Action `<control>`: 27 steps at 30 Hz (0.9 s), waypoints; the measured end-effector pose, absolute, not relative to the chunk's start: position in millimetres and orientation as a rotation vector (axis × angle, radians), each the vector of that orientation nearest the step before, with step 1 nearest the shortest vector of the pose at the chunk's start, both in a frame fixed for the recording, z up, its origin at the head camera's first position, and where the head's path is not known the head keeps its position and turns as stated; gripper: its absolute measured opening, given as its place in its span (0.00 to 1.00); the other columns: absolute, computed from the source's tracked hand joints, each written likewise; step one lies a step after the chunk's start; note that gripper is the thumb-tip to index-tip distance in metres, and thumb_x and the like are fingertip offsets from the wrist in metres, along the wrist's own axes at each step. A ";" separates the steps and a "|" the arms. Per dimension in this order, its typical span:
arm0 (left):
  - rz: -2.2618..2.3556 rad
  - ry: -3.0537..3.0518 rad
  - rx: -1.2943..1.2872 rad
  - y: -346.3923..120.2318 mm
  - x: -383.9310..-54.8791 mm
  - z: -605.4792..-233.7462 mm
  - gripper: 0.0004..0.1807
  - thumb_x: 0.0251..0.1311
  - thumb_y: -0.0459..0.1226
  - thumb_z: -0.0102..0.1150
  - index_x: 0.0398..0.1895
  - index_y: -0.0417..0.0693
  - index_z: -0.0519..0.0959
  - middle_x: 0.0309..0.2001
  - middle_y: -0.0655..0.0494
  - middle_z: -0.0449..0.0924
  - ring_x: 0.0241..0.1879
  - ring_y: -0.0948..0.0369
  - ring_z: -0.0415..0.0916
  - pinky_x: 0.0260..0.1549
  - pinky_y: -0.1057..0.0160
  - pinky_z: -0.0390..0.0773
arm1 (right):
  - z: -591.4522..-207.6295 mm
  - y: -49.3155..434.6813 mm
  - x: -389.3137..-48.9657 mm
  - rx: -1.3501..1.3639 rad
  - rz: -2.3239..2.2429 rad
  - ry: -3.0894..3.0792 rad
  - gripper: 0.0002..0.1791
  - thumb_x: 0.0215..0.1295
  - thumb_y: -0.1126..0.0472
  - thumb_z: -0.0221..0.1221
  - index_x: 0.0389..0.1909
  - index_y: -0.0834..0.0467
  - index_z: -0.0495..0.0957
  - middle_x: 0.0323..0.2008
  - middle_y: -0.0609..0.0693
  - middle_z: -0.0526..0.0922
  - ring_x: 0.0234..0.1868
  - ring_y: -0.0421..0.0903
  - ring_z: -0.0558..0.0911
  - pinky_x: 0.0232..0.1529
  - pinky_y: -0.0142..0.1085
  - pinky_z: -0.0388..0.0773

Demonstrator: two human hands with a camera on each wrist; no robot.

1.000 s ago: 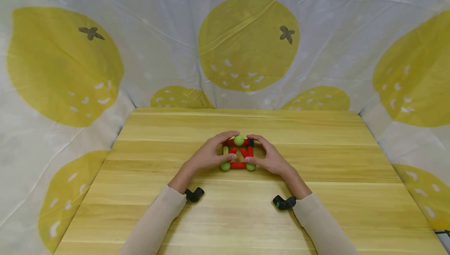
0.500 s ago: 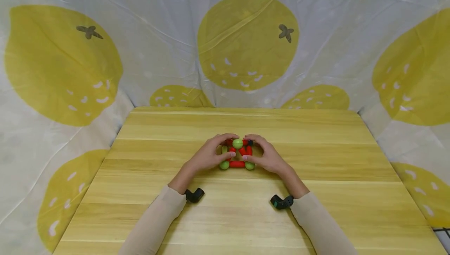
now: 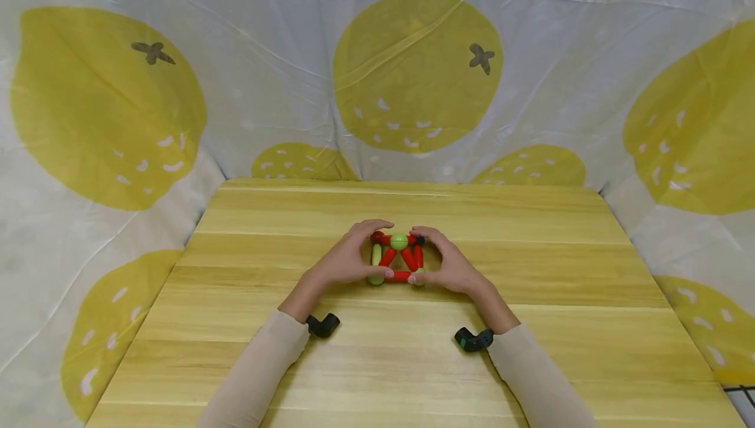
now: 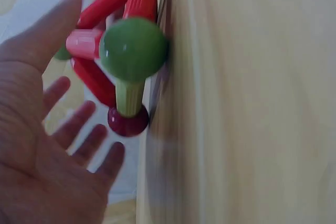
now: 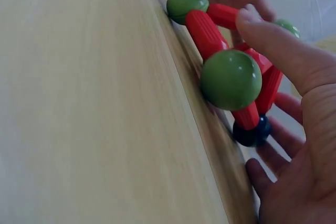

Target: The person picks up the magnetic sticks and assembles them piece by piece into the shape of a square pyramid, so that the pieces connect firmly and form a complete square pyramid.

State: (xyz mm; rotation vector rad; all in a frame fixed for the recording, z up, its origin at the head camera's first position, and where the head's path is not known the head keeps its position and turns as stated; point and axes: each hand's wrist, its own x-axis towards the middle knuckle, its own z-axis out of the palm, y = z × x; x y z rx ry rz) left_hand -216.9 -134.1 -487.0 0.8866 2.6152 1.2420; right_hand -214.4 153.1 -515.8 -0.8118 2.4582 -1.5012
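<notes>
A small frame of red and light-green magnetic rods [image 3: 407, 259] joined by balls stands on the wooden table between both hands. Its raised green ball [image 3: 399, 241] sits at the middle; a dark red ball [image 4: 128, 121] and a dark blue ball [image 5: 252, 130] form the far corners. My left hand [image 3: 344, 256] curves loosely around the left side, its fingers spread and apart from the frame in the left wrist view. Around the right side lies my right hand [image 3: 457, 264], thumb stretched out and fingers loose near the blue ball; whether they touch it is unclear.
The wooden table [image 3: 389, 369] extends on all sides of the frame. Behind it hangs a pale cloth [image 3: 283, 74] printed with lemons. Black wrist devices [image 3: 474, 339] sit under both sleeves.
Both thumbs have lowered toward the near green balls. My left fingers have drawn back from the top, uncovering the dark red ball. The raised green ball shifted slightly nearer, then stayed put.
</notes>
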 end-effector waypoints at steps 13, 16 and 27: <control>1.069 2.563 0.856 -146.1 -219.1 -498.0 0.68 0.37 0.56 0.86 0.82 0.56 0.55 0.79 0.59 0.58 0.79 0.55 0.57 0.78 0.49 0.59 | -516.1 164.4 -211.5 -0.829 -1.446 2.407 0.62 0.46 0.53 0.83 0.80 0.51 0.56 0.77 0.49 0.60 0.77 0.51 0.63 0.79 0.55 0.54; 1.066 2.561 0.850 -145.2 -220.4 -497.9 0.69 0.37 0.57 0.86 0.83 0.56 0.54 0.79 0.59 0.57 0.79 0.55 0.56 0.78 0.48 0.59 | -514.5 166.4 -212.6 -0.829 -1.448 2.396 0.62 0.46 0.54 0.82 0.80 0.51 0.55 0.78 0.50 0.59 0.78 0.53 0.63 0.79 0.56 0.54; 1.018 2.621 0.748 -175.4 -237.1 -470.5 0.68 0.39 0.63 0.82 0.83 0.60 0.53 0.82 0.57 0.52 0.79 0.49 0.56 0.75 0.41 0.61 | -478.3 204.5 -237.1 -0.724 -1.287 2.509 0.49 0.67 0.48 0.69 0.81 0.54 0.52 0.79 0.55 0.58 0.79 0.59 0.59 0.76 0.60 0.60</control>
